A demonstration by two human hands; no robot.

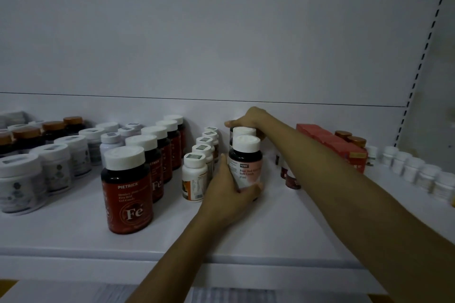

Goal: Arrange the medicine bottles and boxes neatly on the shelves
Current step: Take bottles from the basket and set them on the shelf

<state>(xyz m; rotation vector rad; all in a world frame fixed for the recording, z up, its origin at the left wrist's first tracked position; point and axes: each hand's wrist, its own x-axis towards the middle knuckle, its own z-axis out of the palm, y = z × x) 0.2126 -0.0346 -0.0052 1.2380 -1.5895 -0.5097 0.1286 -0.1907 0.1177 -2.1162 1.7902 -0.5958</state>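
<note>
- Now the fingers (251, 190) of the left hand (229, 189) are clamped round the pink-label bottle (245, 170), which stands upright mid-shelf at the front of its row.
- The right hand (248, 119) curls over the cap of the back bottle (231, 134) in the same row, with one white cap (243, 131) between the two bottles.
- The shelf (73, 229) looks mostly sorted: the left side stands in rows, and this row is likely being squared up.
- The loose bottles (293, 181) behind the right arm look unsorted and are partly hidden.
- Counts: five red Fe bottles (126, 192), five small white bottles (194, 174), three in the held row.
- I can't count the red boxes (330, 140).
</note>
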